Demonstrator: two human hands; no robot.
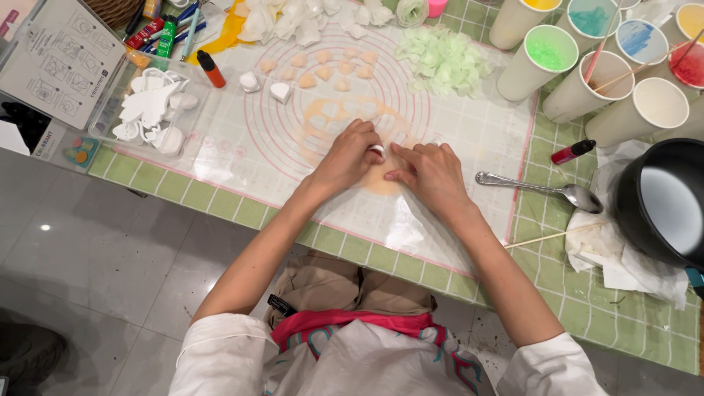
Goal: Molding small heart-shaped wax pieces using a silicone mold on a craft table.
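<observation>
From the head view we see our left hand (345, 158) pinching a small white cutter (377, 151) down on the peach sheet (381, 181), which lies on the silicone mat (469, 147) atop the bench (587, 293). Our right hand (433, 174) lies spread just beside it, fingertips on the sheet.

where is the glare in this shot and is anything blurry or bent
Head view: glare streaks the clear mat near its front edge, below the left hand and right hand, and a small light spot shines on the grey floor; the hands and the spoon look sharp; the table edge bows, a wide-lens distortion; shadows are soft.
</observation>
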